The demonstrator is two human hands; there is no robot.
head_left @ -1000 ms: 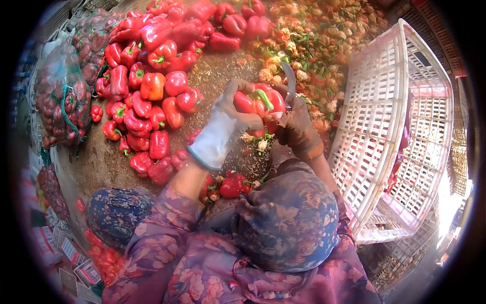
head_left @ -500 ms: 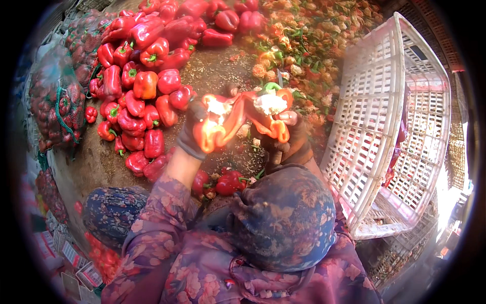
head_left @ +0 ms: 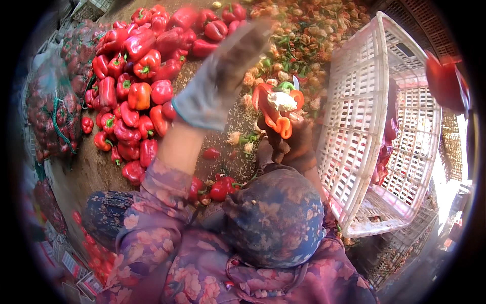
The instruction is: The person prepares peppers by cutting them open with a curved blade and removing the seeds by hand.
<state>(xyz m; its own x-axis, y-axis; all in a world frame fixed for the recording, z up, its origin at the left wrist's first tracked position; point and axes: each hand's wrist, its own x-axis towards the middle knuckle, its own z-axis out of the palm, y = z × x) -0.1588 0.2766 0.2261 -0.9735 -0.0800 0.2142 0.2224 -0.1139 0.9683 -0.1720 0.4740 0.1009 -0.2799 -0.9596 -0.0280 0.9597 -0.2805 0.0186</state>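
Observation:
My left hand (head_left: 228,71), in a grey-and-dark glove, reaches forward and across, blurred by motion. Its fingers look stretched out with nothing in them. My gloved right hand (head_left: 296,144) is closed on an opened bell pepper piece (head_left: 281,120), red-orange, with its pale seed core and green stem end showing. A thin knife blade (head_left: 295,82) sticks up just beyond that piece and appears to be in the same hand, its handle hidden. A blurred red pepper piece (head_left: 445,83) is in the air by the crate's far right rim.
A white slatted crate (head_left: 354,126) stands tilted on the right with red pepper pieces inside. Whole red bell peppers (head_left: 136,101) are heaped at left, beside filled mesh sacks (head_left: 53,111). Cut-out cores and stems (head_left: 304,45) cover the far right ground. Loose peppers (head_left: 221,188) lie near me.
My left hand has let go of its pepper piece and swung up and forward. A red piece now flies at far right. My right hand has kept its piece and shifted slightly right.

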